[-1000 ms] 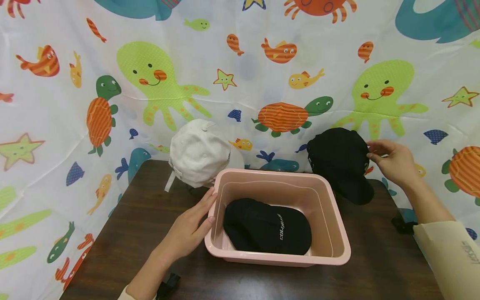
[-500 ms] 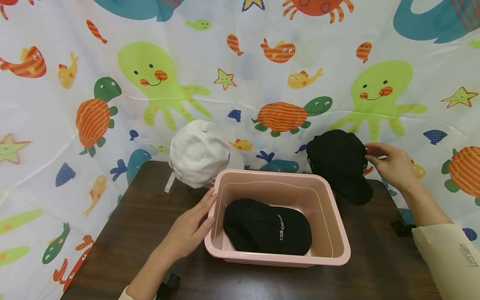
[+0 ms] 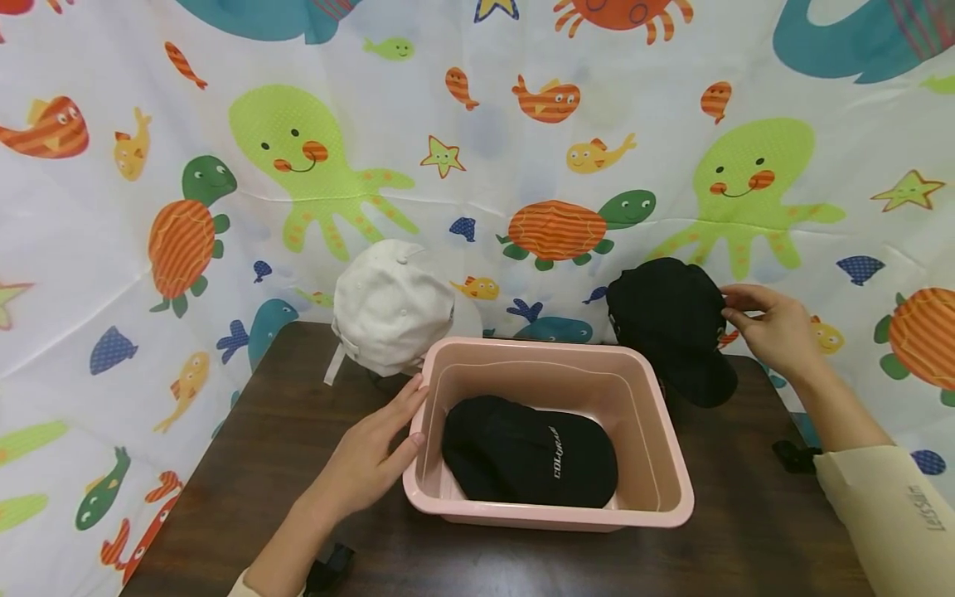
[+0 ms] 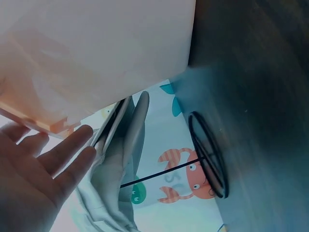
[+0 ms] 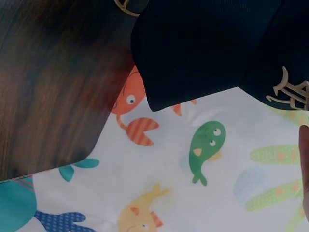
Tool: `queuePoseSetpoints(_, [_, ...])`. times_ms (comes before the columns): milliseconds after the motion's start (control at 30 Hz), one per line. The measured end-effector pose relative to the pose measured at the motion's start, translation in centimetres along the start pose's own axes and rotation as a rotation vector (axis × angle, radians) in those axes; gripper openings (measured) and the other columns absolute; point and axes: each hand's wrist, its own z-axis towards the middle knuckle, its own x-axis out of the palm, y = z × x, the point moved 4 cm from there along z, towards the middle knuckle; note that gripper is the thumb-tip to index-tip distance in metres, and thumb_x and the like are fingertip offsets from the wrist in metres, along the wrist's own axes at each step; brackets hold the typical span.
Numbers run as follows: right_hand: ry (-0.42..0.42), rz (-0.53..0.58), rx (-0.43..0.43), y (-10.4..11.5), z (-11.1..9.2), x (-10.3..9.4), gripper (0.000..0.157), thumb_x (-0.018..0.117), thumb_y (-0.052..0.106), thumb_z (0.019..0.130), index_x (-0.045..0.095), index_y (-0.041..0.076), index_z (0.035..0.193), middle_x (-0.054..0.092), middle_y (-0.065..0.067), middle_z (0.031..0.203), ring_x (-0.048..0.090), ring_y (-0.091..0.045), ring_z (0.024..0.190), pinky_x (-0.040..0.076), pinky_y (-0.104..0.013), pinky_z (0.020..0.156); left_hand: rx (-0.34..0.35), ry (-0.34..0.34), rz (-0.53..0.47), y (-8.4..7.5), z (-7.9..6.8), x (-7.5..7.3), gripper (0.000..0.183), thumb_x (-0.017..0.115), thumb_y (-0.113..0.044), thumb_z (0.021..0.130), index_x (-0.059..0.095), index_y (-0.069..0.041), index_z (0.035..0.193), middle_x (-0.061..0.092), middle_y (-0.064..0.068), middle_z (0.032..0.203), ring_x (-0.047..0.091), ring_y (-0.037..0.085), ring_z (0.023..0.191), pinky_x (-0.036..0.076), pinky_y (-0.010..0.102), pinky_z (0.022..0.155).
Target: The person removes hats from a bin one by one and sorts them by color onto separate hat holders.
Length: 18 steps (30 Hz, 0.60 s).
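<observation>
A pink plastic bin (image 3: 548,516) stands on the table with a black cap (image 3: 515,456), lettered in white, lying inside. My left hand (image 3: 366,456) rests on the bin's left rim, fingers extended. Behind that corner a white cap (image 3: 391,307) sits raised; the left wrist view shows a black wire stand (image 4: 210,154) under it. At the back right is another black cap (image 3: 664,319), whose gold embroidery (image 5: 292,92) shows in the right wrist view. My right hand (image 3: 776,327) touches this cap's right side with its fingertips, without a visible grip round it.
The dark wooden table (image 3: 246,456) ends at a white cloth (image 3: 492,50) printed with sea animals, which hangs behind and to the left. Part of a metal ring (image 5: 128,7) shows below the right black cap. A black strap (image 3: 797,456) sits at the right wrist.
The view has shifted slightly. My right hand and the black cap it touches have moved very little; the left hand stays on the bin rim.
</observation>
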Motion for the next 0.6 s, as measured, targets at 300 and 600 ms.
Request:
queuePoseSetpoints(300, [0.006,0.009,0.015,-0.2,-0.3,0.0,0.033,0.066,0.006,0.102,0.066,-0.003,0.135,0.070,-0.031,0.117,0.043,0.024,0.088,0.037,-0.001,0.076,0.089,-0.041,0.091,-0.5,1.6,-1.3,0.059,0.069,-0.024,0.097,0.056,-0.005,0.151,0.049,0.009,0.160,0.056,0.030,0.139,0.047,0.054,0.108])
queuePoseSetpoints(600, [-0.021,0.064,-0.009,-0.5,-0.1,0.1,0.032,0.068,0.004,0.101,0.068,-0.004,0.132,0.071,-0.032,0.115,0.047,0.024,0.089,0.041,-0.002,0.076,0.152,0.003,0.179,-1.7,6.1,-3.0,0.062,0.066,-0.029,0.097,0.054,-0.005,0.152,0.050,0.013,0.159,0.061,0.035,0.130,0.053,0.056,0.098])
